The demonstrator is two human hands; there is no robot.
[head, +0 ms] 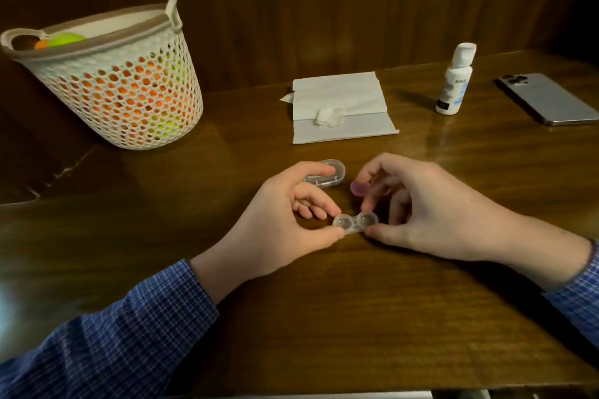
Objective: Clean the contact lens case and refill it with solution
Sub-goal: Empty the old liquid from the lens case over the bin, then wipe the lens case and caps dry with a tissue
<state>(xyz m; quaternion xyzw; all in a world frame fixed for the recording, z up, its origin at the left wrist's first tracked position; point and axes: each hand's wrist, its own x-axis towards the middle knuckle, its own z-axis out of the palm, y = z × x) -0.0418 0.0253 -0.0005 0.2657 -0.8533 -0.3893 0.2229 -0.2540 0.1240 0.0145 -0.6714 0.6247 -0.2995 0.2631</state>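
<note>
The clear two-well lens case [355,223] was held low over the counter [324,317] between the two hands, its left end pinched by thumb and fingertip of the left hand [285,220] and its right end steadied by the thumb of the right hand [421,204]. A purple cap [359,187] was pinched in the right hand's upper fingers, just beyond the case. Both wells appeared uncapped, so a tilt could have spilled any liquid left in them. With so small a hold on smooth plastic, the case might have slipped. The cap, held by fingers already busy, could have been dropped and rolled away. The solution bottle [453,79] and folded tissue [340,107] stood well beyond the hands, so a reach would have left the case with one hand only.
</note>
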